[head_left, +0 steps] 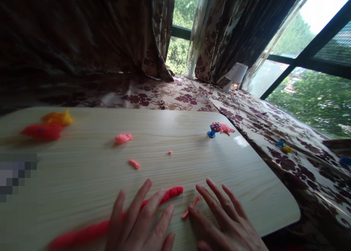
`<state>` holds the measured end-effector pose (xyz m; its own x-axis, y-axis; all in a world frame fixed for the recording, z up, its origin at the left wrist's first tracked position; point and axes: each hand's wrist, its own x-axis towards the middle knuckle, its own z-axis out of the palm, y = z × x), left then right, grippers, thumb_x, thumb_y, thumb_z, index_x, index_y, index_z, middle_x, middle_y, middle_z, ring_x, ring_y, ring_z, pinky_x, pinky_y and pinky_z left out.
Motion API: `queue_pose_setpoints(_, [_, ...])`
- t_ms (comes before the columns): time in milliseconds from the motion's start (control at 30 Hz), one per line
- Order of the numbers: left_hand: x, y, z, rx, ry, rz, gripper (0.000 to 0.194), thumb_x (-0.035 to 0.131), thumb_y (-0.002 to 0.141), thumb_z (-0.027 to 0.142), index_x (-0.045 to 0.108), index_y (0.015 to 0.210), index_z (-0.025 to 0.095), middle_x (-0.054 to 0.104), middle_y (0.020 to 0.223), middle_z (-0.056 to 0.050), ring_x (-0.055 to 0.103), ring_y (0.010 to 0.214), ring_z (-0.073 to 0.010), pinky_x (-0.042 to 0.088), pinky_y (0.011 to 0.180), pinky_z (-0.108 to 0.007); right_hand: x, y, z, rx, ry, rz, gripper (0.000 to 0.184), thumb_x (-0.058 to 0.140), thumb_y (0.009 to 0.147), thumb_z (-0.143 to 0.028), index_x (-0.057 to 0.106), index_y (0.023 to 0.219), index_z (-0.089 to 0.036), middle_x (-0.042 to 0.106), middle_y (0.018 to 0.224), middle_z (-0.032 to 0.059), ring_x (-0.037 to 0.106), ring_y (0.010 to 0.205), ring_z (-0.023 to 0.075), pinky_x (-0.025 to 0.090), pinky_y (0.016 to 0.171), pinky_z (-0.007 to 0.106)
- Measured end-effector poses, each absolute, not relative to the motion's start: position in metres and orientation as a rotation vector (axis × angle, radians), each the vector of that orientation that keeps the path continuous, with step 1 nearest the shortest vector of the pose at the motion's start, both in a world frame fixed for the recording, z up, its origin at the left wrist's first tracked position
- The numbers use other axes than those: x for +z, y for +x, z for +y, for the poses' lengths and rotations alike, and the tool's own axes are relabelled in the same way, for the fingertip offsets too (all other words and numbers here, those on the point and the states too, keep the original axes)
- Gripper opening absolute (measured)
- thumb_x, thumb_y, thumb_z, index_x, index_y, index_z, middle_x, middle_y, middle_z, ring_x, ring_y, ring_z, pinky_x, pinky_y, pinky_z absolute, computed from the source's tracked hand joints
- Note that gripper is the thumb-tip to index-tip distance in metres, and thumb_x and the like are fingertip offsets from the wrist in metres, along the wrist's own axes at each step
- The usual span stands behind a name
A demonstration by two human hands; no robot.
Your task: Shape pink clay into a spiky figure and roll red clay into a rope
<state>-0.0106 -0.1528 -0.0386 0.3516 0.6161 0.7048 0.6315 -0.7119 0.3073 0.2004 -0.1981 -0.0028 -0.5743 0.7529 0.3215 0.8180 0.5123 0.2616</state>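
Note:
A long red roll of modelling clay lies slantwise across the front of the table. My left hand rests over its middle with fingers spread, so part of the roll is hidden under them. To the right, my right hand is stretched out flat, its index fingertip touching a thin pink strip of clay. Further back lie a short pink clay piece, a tiny pink bit and a larger pink lump.
The pale wooden table bears a red clay lump and a yellow one at far left. A blue clay figure with pink dots stands at back right beside a flat pink clay piece. Blue and yellow bits lie on the patterned cloth.

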Motion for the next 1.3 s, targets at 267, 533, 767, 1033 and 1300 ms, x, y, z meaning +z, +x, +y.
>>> queue_pose_setpoints(267, [-0.033,-0.013,-0.156,-1.324,-2.625,-1.259,0.021,0.054,0.078,0.026,0.071,0.090,0.027,0.073,0.101,-0.004,0.048,0.118,-0.0236,0.015,0.108,-0.047,-0.007,0.199,-0.199,-0.574,-1.357,-2.568,0.043,0.050,0.086,-0.046,0.056,0.121,-0.022,0.057,0.125,0.0149,0.039,0.125,0.0336,0.034,0.093,0.047])
queue_pose_setpoints(533, [-0.034,-0.013,-0.155,-1.343,-2.611,-1.230,0.023,0.050,0.080,0.024,0.071,0.089,0.027,0.072,0.102,-0.003,0.048,0.119,-0.0227,0.016,0.109,-0.046,-0.011,0.195,-0.202,-0.514,-1.344,-2.503,0.042,0.046,0.088,-0.049,0.054,0.122,-0.027,0.056,0.128,0.0110,0.040,0.125,0.0291,0.030,0.099,0.045])
queue_pose_setpoints(767, [-0.037,-0.008,-0.158,-1.251,-2.609,-1.106,0.020,0.053,0.081,0.030,0.070,0.089,0.034,0.070,0.106,-0.003,0.044,0.122,-0.0222,0.014,0.108,-0.051,-0.010,0.198,-0.203,-0.547,-1.311,-2.566,0.048,0.047,0.085,-0.053,0.054,0.123,-0.024,0.057,0.126,0.0136,0.041,0.125,0.0322,0.033,0.096,0.046])
queue_pose_setpoints(1033, [-0.039,-0.009,-0.158,-1.177,-2.667,-1.085,0.020,0.058,0.077,0.041,0.069,0.093,0.039,0.069,0.109,-0.002,0.047,0.119,-0.0240,0.010,0.108,-0.052,0.000,0.206,-0.206,-0.605,-1.322,-2.548,0.041,0.049,0.086,-0.050,0.058,0.117,-0.025,0.058,0.123,0.0139,0.039,0.126,0.0323,0.038,0.091,0.045])
queue_pose_setpoints(1300, [-0.036,-0.008,-0.158,-1.166,-2.682,-1.123,0.022,0.056,0.079,0.042,0.068,0.097,0.039,0.070,0.108,-0.001,0.048,0.117,-0.0250,0.010,0.108,-0.052,-0.004,0.206,-0.202,-0.487,-1.455,-2.542,0.041,0.053,0.085,-0.036,0.054,0.123,-0.023,0.049,0.134,0.0154,0.031,0.130,0.0348,0.039,0.092,0.050])
